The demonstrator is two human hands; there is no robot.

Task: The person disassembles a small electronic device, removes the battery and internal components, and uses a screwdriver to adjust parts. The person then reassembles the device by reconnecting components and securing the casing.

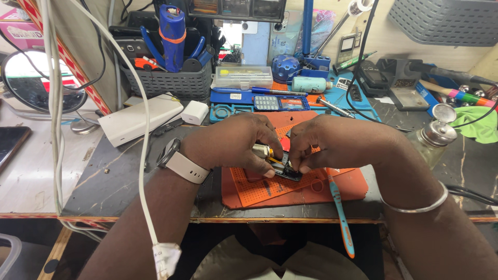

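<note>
The orange work mat [290,189] looks like matt, dimpled rubber. At its four o'clock edge lies a smooth plastic toothbrush [340,210]. At two o'clock stands a clear glass bottle [428,145] with a shiny metal cap; at ten o'clock, a glossy white plastic box [137,118]. The dark tabletop [114,181] looks scratched and dull.

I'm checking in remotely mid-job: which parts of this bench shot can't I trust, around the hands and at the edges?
Head view only:
- Small dark device: mostly covered by the left hand and right hand; its type is unclear.
- Fingertip contact: hidden by the fingers.
- Orange mat: middle blocked by both hands.
- Toothbrush: head tucked under the right wrist.
- Glass bottle: contents too faint to tell.
- Round mirror: cut by the left edge.
</note>
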